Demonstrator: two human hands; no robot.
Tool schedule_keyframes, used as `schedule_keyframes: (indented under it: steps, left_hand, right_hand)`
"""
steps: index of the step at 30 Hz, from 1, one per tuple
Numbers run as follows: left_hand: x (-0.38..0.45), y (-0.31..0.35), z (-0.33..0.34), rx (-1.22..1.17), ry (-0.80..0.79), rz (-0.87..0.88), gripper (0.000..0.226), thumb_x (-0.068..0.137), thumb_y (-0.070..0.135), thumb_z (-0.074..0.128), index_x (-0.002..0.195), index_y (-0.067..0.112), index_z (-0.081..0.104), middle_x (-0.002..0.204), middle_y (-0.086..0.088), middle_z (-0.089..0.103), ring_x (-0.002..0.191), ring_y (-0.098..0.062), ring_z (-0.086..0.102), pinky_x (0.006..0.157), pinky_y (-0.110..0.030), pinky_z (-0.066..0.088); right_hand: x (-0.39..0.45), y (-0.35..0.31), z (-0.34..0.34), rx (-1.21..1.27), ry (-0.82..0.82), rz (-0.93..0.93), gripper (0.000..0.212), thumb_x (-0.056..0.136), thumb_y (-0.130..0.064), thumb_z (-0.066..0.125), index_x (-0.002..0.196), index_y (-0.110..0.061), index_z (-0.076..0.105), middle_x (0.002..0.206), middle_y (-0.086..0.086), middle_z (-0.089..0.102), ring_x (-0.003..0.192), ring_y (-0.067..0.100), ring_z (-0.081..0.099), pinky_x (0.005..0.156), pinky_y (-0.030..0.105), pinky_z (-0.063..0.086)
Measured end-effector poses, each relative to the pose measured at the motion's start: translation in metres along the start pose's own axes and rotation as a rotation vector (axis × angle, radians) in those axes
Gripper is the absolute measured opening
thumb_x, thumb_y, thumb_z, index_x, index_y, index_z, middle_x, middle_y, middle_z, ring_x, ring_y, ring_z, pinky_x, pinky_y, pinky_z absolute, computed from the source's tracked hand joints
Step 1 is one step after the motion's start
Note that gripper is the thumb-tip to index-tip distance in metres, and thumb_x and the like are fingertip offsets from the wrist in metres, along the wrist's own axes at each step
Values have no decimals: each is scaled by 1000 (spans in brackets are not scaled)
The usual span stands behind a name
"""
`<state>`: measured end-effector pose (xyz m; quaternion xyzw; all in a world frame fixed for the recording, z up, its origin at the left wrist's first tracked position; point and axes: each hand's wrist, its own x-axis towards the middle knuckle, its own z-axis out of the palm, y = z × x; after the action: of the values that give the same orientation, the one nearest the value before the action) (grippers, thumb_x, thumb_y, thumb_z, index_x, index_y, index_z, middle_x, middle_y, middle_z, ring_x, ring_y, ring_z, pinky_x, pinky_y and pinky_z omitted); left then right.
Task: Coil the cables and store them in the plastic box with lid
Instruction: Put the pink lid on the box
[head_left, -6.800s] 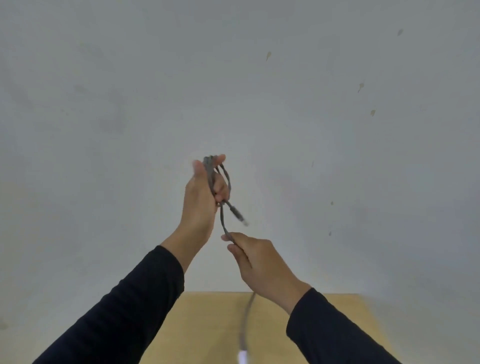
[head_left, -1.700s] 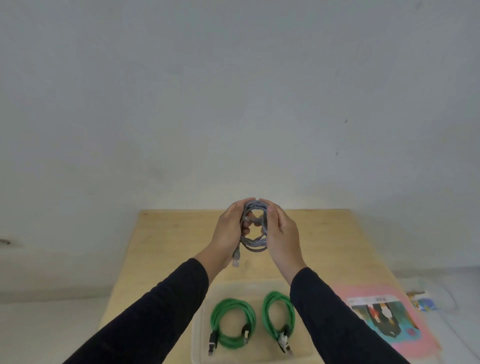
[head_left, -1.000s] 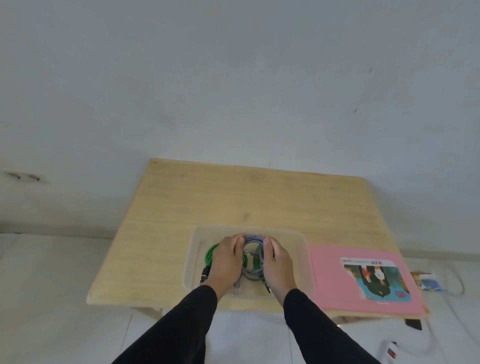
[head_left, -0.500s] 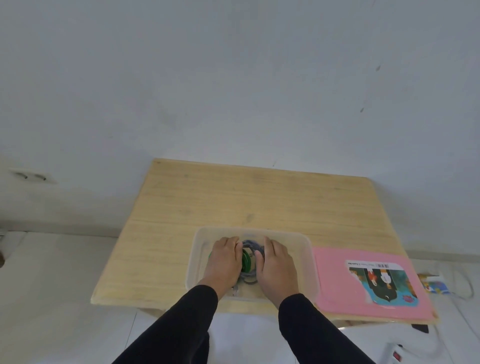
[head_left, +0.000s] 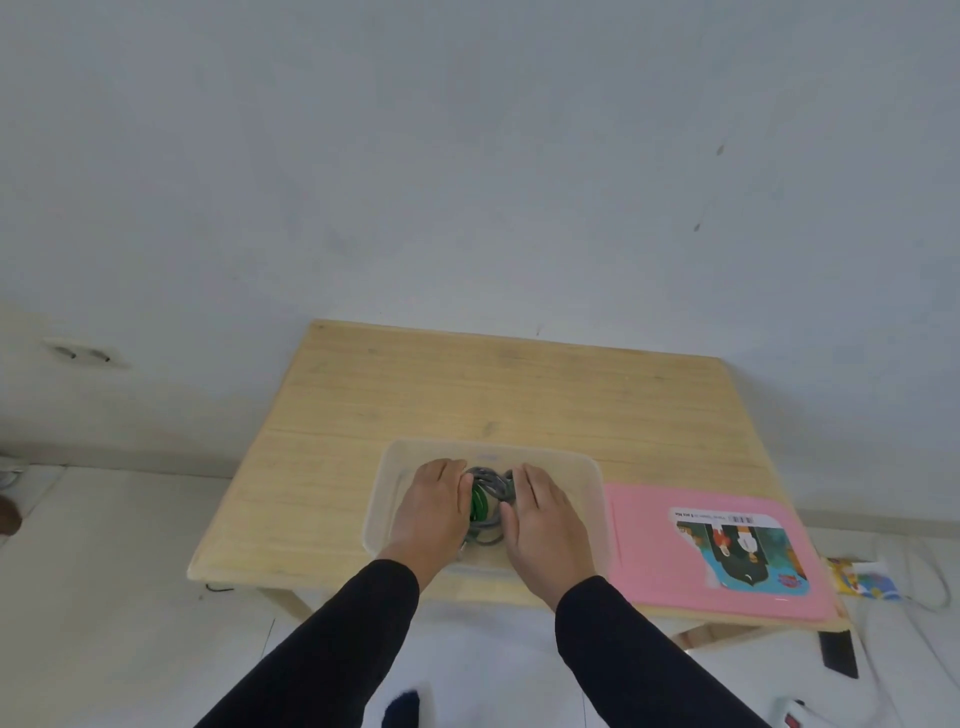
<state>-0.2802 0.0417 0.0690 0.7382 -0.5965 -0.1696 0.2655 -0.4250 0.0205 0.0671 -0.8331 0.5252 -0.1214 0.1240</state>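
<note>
Grey coil (head_left: 487, 483) went from mid-air down into plastic box (head_left: 592, 480), atop green coils (head_left: 478, 503); left hand (head_left: 434, 512) and right hand (head_left: 543, 519) flattened over it.

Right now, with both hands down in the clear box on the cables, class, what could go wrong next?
1. The grey coil lies on a green coil; released, it may spring loose and tangle.
2. The plastic box sits near the table's front edge; pressing down or lifting out could tip it off.
3. The pink lid is still off, so nothing holds the coils in.

Two hands (head_left: 434, 512) (head_left: 543, 522), one box (head_left: 589, 470), one lid (head_left: 649, 558)
</note>
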Motion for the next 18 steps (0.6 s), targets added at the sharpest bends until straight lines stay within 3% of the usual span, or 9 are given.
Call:
schedule_keyframes:
  steps: [6, 9, 11, 14, 18]
  left_hand:
    - [0, 19, -2, 139, 57, 177, 30, 95, 20, 39, 108, 5, 62, 107, -7, 65, 100, -23, 59, 87, -29, 47]
    - [7, 35, -6, 174, -29, 296, 20, 85, 17, 54, 88, 7, 71, 85, -6, 69, 80, -22, 63, 72, -27, 52]
    - [7, 53, -8, 281, -40, 398, 32, 84, 18, 42, 76, 12, 72, 71, 0, 68, 68, -16, 63, 65, -24, 51]
    - [9, 80, 11, 339, 56, 447, 36, 84, 19, 36, 80, 12, 70, 74, 1, 69, 71, -15, 63, 68, -24, 51]
    - [8, 120, 45, 257, -56, 481, 29, 89, 17, 40, 96, 8, 67, 96, -4, 69, 89, -22, 61, 81, -31, 51]
  right_hand:
    - [-3, 4, -16, -63, 10, 3, 55, 90, -35, 24, 128, -2, 47, 130, 15, 56, 123, 29, 51, 102, 38, 42]
    - [-4, 9, -30, -85, 53, 20, 53, 90, -33, 27, 125, -2, 50, 127, 15, 59, 120, 29, 54, 99, 39, 44]
    - [-8, 17, -40, -105, 80, 20, 51, 91, -33, 28, 126, -2, 49, 127, 15, 58, 121, 29, 53, 100, 38, 43]
    - [-16, 41, -59, -119, 115, 45, 52, 92, -34, 30, 128, -2, 48, 129, 16, 57, 123, 29, 51, 102, 37, 40]
    - [-29, 91, -82, -117, 149, 120, 52, 93, -33, 31, 132, -1, 42, 136, 18, 50, 129, 29, 43, 108, 35, 30]
